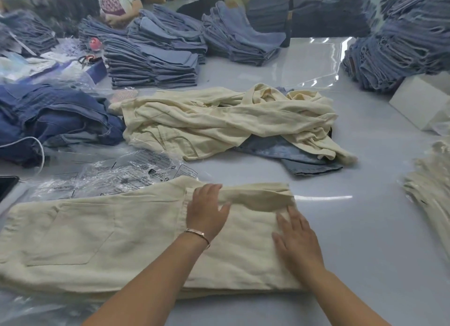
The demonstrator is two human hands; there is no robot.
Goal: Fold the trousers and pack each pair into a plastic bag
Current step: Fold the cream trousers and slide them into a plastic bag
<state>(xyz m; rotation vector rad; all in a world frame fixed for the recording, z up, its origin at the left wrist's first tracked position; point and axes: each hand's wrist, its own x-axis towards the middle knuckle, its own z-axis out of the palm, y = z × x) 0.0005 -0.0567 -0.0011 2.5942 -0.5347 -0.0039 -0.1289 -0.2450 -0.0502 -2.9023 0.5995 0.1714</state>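
Note:
A cream pair of trousers (85,235) lies folded across the near table, back pocket up on the left. My left hand (205,210) rests flat on its middle, fingers straight, at a raised fold of cloth. My right hand (295,238) presses flat on the right end of the same pair, fingers spread. Clear printed plastic bags (117,177) lie crumpled just behind the trousers on the left. A loose heap of cream trousers (219,121) lies beyond, over some light denim (299,160).
Dark blue jeans (53,116) are heaped at left. Stacks of folded denim (153,65) line the back and the right side (399,48). A white box (421,104) and bagged cream trousers (431,191) sit at right. A person sits at the far back (119,4).

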